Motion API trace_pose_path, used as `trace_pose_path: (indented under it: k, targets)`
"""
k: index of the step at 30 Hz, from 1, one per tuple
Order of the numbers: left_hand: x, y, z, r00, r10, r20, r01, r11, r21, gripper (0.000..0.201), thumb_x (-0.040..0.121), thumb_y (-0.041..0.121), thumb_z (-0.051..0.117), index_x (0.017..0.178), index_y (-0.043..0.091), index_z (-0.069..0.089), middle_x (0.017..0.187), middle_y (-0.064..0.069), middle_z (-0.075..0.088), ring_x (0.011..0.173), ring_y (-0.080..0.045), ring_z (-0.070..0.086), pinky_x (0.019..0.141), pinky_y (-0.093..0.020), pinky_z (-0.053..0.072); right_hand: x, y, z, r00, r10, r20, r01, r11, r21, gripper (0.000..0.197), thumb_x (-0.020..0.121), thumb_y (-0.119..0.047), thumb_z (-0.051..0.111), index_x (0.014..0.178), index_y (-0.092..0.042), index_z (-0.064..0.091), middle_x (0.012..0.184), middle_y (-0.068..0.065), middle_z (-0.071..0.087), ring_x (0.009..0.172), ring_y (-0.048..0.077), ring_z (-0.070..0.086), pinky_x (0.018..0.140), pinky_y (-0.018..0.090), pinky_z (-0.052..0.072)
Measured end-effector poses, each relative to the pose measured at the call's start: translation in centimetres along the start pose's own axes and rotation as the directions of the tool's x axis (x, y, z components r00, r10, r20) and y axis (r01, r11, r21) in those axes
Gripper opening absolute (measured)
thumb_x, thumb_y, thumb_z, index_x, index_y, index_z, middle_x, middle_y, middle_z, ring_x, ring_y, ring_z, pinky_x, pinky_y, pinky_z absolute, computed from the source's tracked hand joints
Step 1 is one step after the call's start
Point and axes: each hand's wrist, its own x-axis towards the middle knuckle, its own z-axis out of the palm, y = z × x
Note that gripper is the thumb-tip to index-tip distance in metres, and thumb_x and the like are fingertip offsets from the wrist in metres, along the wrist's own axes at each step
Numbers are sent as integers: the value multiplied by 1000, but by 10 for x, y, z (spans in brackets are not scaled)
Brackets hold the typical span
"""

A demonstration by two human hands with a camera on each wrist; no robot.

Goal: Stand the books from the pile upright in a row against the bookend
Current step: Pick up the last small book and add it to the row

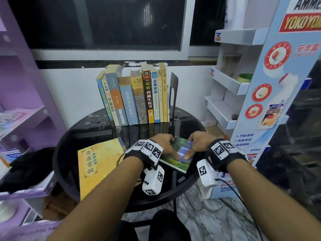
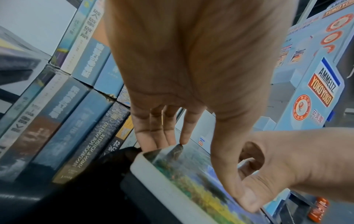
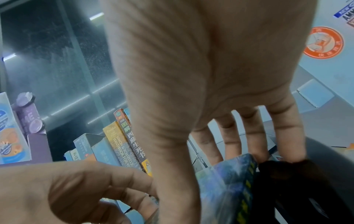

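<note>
Hands, left (image 1: 164, 144) and right (image 1: 196, 145), clamped on landscape-cover book (image 1: 179, 154), thumbs on top, fingers over far edge; flat on table (image 1: 97, 124). Slip risk on lift; leaning row (image 1: 133, 96) by bookend (image 1: 174, 94) could topple.

Head view evenly lit from indoor light, my window (image 1: 104, 21) black. Glossy tabletop (image 1: 97, 126) mirrors book row (image 1: 135, 94). Straight lines bow at frame edges. Wrist views soft: palms close, blurred; display stand (image 2: 314, 94) smeared, faint colour noise.
</note>
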Motion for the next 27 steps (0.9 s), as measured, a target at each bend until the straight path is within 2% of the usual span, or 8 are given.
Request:
trace_pose_path:
  k: [4,9,14,18,22,25,26,27]
  targets:
    - [-1,-2,3,1000,-4,-14,4,999,-38,92,65,36,86,141,20,38,134,-2,52,118,-21,52,101,-37,46,-2,2,1,999,-21,-32,22,999,46,64,56,-34,91,108,-10,62,106,4,66,98,20,60,84,32,49]
    - [-1,-6,-1,1000,5,4,-5,997,-72,92,64,38,86,141,23,37,131,-1,53,115,-20,53,100,-37,45,-6,1,1,999,-45,-5,45,967,249,63,60,-11,91,106,-13,48,108,8,59,94,25,64,66,32,60]
    - [-1,-10,-1,999,16,-31,-19,992,-125,83,69,38,83,137,22,40,126,-2,55,109,-19,55,97,-35,47,-8,1,1,995,-54,81,11,890,456,63,67,9,81,111,-10,40,94,16,63,64,27,69,55,36,60]
    - [-2,-14,-1,998,52,-45,-61,973,-223,81,75,33,80,142,23,35,126,-3,56,104,-17,56,92,-30,47,-6,2,3,996,-67,64,23,847,532,58,72,12,76,110,-10,39,104,21,62,77,36,69,57,41,60]
    - [-4,-19,-1,991,105,-81,-127,929,-348,80,83,27,74,148,26,27,118,3,49,115,-17,51,92,-24,40,-3,2,2,998,-64,10,43,772,634,51,76,13,72,107,-12,39,104,20,63,89,43,69,63,45,60]
    - [-1,-22,-4,989,126,-80,-149,837,-526,74,86,15,70,147,24,28,121,-2,57,105,-17,59,99,-33,47,-1,-2,1,997,-63,-48,79,698,712,51,76,12,73,107,-13,41,105,18,63,87,41,70,63,43,61]
    - [0,-23,-5,987,132,-90,-159,792,-590,71,88,9,66,147,22,28,113,-2,60,97,-17,62,92,-32,52,-1,-4,0,995,-64,-70,95,673,734,51,75,11,73,107,-13,42,106,18,63,88,41,69,63,44,61]
    - [1,-25,-9,985,134,-107,-172,760,-627,68,90,5,62,147,20,29,105,1,60,88,-14,64,81,-25,56,0,-5,-2,994,-67,-91,112,649,752,51,74,12,74,107,-13,43,107,18,63,88,42,69,64,45,60]
